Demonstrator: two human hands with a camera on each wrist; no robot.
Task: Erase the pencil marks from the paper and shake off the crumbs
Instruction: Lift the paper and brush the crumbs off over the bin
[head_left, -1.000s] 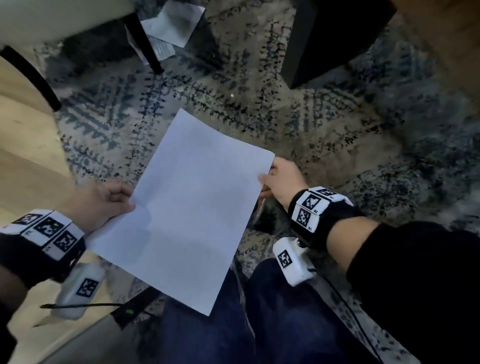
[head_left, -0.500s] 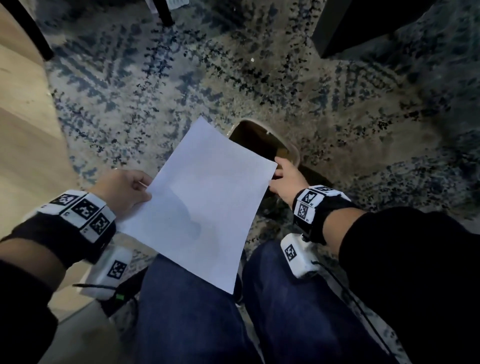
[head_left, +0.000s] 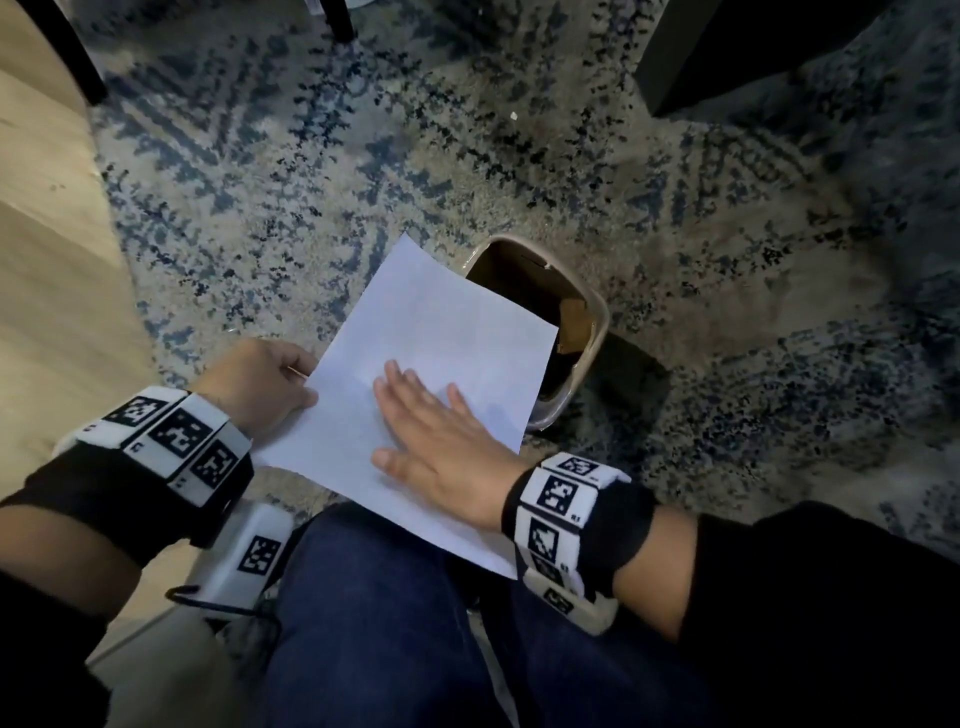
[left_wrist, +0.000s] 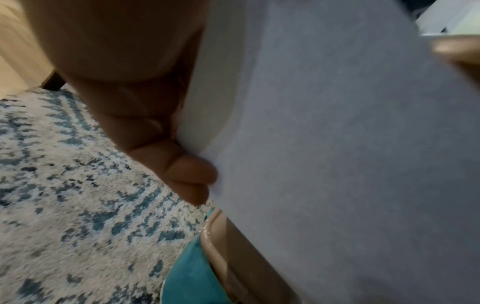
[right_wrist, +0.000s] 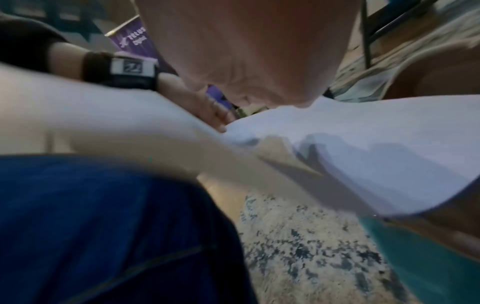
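Observation:
A white sheet of paper (head_left: 441, 343) hangs in the air above my knees, its far edge over a small beige waste bin (head_left: 597, 312). My left hand (head_left: 260, 379) pinches the sheet's left edge; the left wrist view shows its curled fingers (left_wrist: 187, 176) under the paper (left_wrist: 337, 144). My right hand (head_left: 431, 441) lies flat on top of the sheet with the fingers straight and spread. In the right wrist view the palm (right_wrist: 246, 61) presses on the paper (right_wrist: 389, 133). I see no pencil marks or crumbs on the sheet.
The bin holds brown cardboard (head_left: 574, 322) and stands on a blue and beige patterned rug (head_left: 467, 156). My legs in blue jeans (head_left: 374, 623) are below the paper. Light wood floor (head_left: 47, 260) is at the left. Dark furniture (head_left: 727, 47) stands at the far right.
My right hand let go of the sheet's right edge and now lies flat on top of it. The view has tilted down, and the bin has come into sight under the sheet.

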